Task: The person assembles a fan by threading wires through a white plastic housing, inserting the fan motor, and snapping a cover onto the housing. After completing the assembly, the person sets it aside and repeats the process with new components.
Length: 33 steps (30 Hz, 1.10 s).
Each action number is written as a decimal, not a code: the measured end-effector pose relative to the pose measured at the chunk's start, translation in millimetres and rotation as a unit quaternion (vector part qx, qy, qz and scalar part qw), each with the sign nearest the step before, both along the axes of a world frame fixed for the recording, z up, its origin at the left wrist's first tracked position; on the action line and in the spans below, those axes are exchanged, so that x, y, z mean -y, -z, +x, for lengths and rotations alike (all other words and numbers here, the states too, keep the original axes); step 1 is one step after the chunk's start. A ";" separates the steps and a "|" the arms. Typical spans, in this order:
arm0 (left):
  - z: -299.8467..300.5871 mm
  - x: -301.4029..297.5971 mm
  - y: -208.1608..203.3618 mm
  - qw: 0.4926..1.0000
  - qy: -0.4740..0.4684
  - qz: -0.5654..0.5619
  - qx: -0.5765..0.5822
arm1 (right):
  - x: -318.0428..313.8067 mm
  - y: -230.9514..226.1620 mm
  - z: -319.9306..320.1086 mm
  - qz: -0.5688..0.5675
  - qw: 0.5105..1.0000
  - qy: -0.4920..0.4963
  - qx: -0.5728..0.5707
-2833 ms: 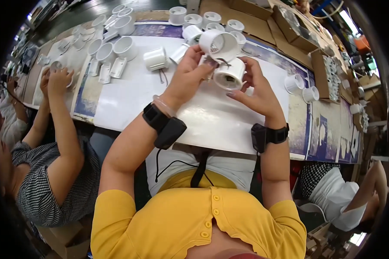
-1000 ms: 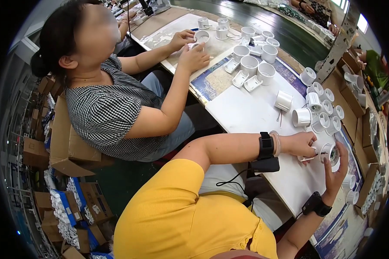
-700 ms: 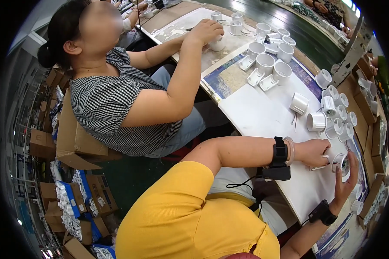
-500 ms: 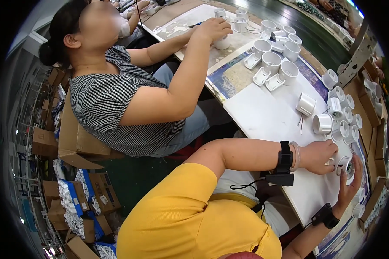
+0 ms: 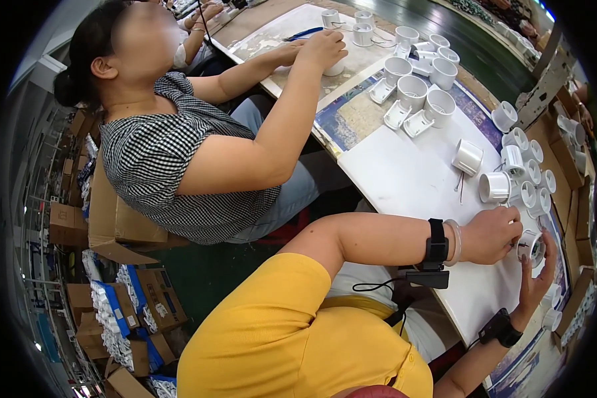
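Observation:
A round white plastic cup (image 5: 529, 247) with an open end and thin dark wires inside lies on its side at the right part of the table. My right hand (image 5: 536, 282) grips it between thumb and fingers from the near right side. My left hand (image 5: 489, 236) is beside the cup's left, its fingers curled together close to the rim. Whatever those fingers pinch is hidden. Just beyond lie another white cup (image 5: 495, 188) and a white cup with two wires trailing from it (image 5: 467, 157).
Several white cups (image 5: 525, 194) crowd the table's right edge beside cardboard boxes (image 5: 580, 295). More cups with attached lids (image 5: 412, 93) stand farther back. At left a co-worker in a checked shirt (image 5: 154, 156) handles a cup. Cartons (image 5: 131, 249) stand on the floor.
My left hand has lifted slightly away from the cup, and the small white bit at its fingertips no longer shows. The cup, in my right hand, has shifted slightly upward in view.

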State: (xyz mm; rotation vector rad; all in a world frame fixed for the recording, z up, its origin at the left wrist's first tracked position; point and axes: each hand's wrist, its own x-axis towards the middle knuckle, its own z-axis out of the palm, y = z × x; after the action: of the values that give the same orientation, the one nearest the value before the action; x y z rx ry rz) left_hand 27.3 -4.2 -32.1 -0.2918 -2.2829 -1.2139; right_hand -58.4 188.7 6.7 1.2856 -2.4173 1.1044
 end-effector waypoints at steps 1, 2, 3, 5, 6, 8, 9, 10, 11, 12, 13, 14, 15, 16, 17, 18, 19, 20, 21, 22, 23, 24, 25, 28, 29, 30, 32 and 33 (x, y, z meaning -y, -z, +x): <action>0.4 -0.2 -0.2 1.000 -0.007 0.000 -0.007 | -0.3 0.5 -0.6 0.000 1.000 0.002 -0.001; 0.9 -0.4 -0.3 1.000 -0.015 0.000 -0.013 | -0.6 1.1 -1.6 0.000 1.000 0.003 -0.001; 1.0 -0.8 -0.3 1.000 -0.022 -0.001 -0.019 | -0.8 1.9 -2.9 0.004 1.000 -0.001 -0.009; 0.3 -1.3 0.0 0.999 -0.029 -0.004 -0.020 | -0.2 2.7 -4.9 0.012 1.000 -0.012 -0.024; -0.2 -1.3 0.3 0.999 -0.037 -0.008 -0.021 | 0.8 2.3 -4.5 0.011 1.000 -0.012 -0.024; -1.0 -0.9 0.7 0.999 -0.045 -0.012 -0.022 | 2.9 0.4 -2.4 0.016 0.999 -0.013 -0.028; -1.4 -0.6 0.9 0.999 -0.048 -0.018 -0.016 | 3.8 -0.2 -1.9 0.019 0.999 -0.014 -0.031; -2.0 -1.4 1.2 0.998 -0.050 -0.023 -0.010 | 3.2 -0.5 -2.1 0.019 0.999 -0.013 -0.031; -2.4 -2.0 1.6 0.998 -0.051 -0.028 -0.004 | 2.5 -0.5 -2.7 0.021 0.999 -0.017 -0.033; -2.8 -1.7 2.7 0.998 -0.050 -0.028 -0.005 | 1.8 -0.5 -3.3 0.022 0.999 -0.021 -0.035; -3.4 -0.3 4.7 0.998 -0.058 -0.029 -0.013 | 1.8 -0.8 -3.2 0.024 0.999 -0.024 -0.037; -4.0 1.1 6.6 0.997 -0.065 -0.031 -0.021 | 4.2 -1.1 -1.9 0.024 0.999 -0.022 -0.037; -4.7 1.3 7.4 0.996 -0.074 -0.033 -0.030 | 9.6 -2.3 0.1 0.023 0.999 -0.024 -0.030; -4.9 1.0 7.3 0.996 -0.074 -0.032 -0.030 | 15.0 -3.3 2.2 0.021 0.999 -0.026 -0.024; -4.8 0.9 7.4 0.996 -0.073 -0.034 -0.029 | 17.2 -3.7 3.2 0.018 0.999 -0.028 -0.016; -4.3 1.1 7.3 0.996 -0.073 -0.037 -0.027 | 16.6 -3.7 3.0 0.018 0.999 -0.029 -0.016; -3.6 1.3 7.3 0.996 -0.073 -0.040 -0.024 | 15.8 -3.9 2.8 0.020 0.999 -0.034 -0.019; -3.6 0.4 6.5 0.996 -0.072 -0.039 -0.025 | 13.9 -5.1 3.0 0.023 0.999 -0.036 -0.023; -3.7 -1.2 5.4 0.996 -0.069 -0.040 -0.027 | 11.7 -6.2 3.3 0.027 0.999 -0.038 -0.027; -3.7 -3.6 4.1 0.997 -0.064 -0.040 -0.029 | 9.8 -7.1 3.6 0.030 0.999 -0.035 -0.027; -3.6 -7.0 3.2 0.997 -0.057 -0.038 -0.031 | 8.0 -8.3 3.6 0.037 0.998 -0.040 -0.034; -3.5 -7.5 2.7 0.998 -0.049 -0.031 -0.033 | 5.8 -10.0 3.7 0.047 0.997 -0.043 -0.041; -5.9 -10.4 2.5 0.998 -0.034 -0.033 -0.035 | -5.2 -14.2 4.8 0.065 0.996 -0.034 -0.048; -5.0 1.3 2.7 1.000 0.002 -0.009 0.017 | 10.0 -7.8 2.6 0.005 0.998 -0.060 0.001; -4.1 5.7 0.0 1.000 0.000 -0.006 0.010 | 15.8 -9.9 2.4 -0.001 0.998 -0.062 0.011; -1.2 11.0 -3.1 1.000 -0.001 -0.009 0.008 | 20.8 -10.2 2.4 -0.015 0.998 -0.059 0.017; -3.1 12.6 -0.9 1.000 -0.007 -0.021 0.003 | 21.7 -6.5 -1.0 -0.033 0.996 -0.074 0.025; -4.4 11.9 -0.1 1.000 0.005 -0.018 0.002 | 19.2 -5.3 -2.9 -0.037 0.995 -0.087 0.027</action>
State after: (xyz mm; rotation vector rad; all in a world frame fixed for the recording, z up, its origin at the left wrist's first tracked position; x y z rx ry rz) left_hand 22.9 -16.1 -31.9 -0.3158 -2.3122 -1.1804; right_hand -61.3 169.5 11.9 1.4827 -2.3136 1.2767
